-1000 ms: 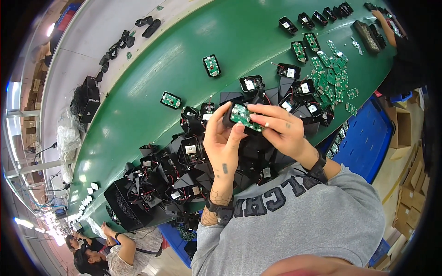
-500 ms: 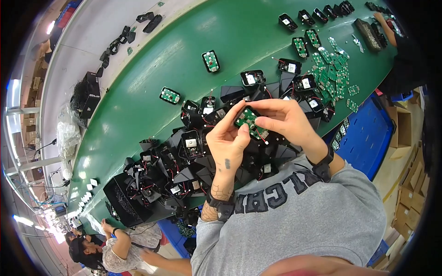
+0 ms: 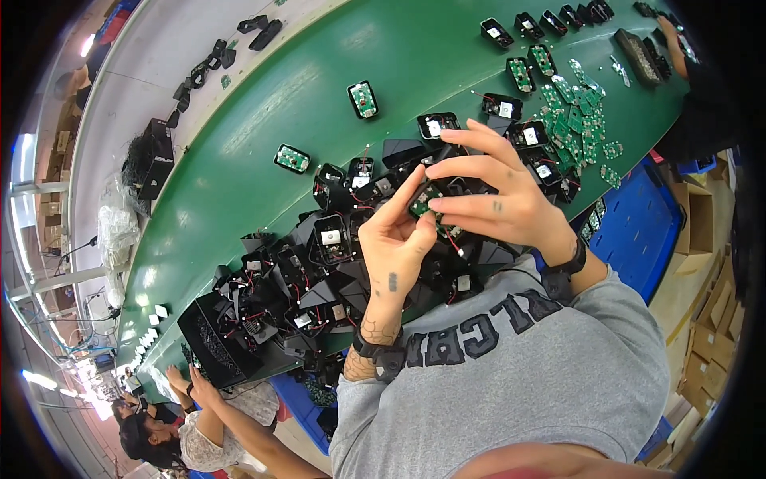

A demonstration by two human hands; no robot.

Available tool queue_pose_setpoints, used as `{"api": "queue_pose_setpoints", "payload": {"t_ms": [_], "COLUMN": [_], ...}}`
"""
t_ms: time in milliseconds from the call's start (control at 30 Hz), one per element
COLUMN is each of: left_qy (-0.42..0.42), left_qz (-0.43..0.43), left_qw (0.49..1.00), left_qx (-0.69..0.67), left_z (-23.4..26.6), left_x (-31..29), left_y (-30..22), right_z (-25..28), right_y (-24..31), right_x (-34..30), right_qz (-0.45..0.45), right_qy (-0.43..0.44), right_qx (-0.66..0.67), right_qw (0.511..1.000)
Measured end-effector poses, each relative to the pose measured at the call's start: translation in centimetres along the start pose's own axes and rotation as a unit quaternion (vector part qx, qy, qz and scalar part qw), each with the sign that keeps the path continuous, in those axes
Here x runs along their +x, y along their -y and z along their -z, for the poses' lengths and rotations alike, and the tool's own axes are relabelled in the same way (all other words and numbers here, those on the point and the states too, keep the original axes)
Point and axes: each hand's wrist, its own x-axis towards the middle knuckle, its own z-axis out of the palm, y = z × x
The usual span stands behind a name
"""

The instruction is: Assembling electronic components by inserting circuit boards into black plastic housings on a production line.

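My left hand (image 3: 397, 251) is closed around a small black plastic case (image 3: 412, 209) with a green circuit board (image 3: 425, 199) in it, thumb along one edge. A red wire with a white plug (image 3: 459, 251) hangs from this case. My right hand (image 3: 515, 195) reaches over the case from the right with its fingers spread and stretched out. One fingertip rests at the board, and the hand covers much of it. Under both hands lies a heap of black cases with red wires (image 3: 331, 243).
Two cases with boards (image 3: 363, 100) stand apart on the green table (image 3: 263, 120). Loose green boards (image 3: 576, 120) are piled at right, below a row of black cases (image 3: 527, 26). A black open box (image 3: 219, 339) is at left. Co-workers sit at lower left and upper right.
My right hand has opened from a pinch at the board and spread its fingers above it. My left hand still holds the case. The lower-left co-worker's arms have moved toward the table.
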Motion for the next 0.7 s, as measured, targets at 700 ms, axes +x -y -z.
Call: {"api": "queue_pose_setpoints", "payload": {"t_ms": [700], "left_qy": [-0.038], "left_qz": [0.006], "left_qw": [0.999], "left_qx": [0.003], "left_z": [0.2], "left_x": [0.9], "left_y": [1.0], "right_z": [-2.5], "right_y": [-0.9], "right_x": [-1.2], "right_qz": [-0.017], "right_qy": [-0.06], "right_qx": [0.085], "right_qw": [0.994]}}
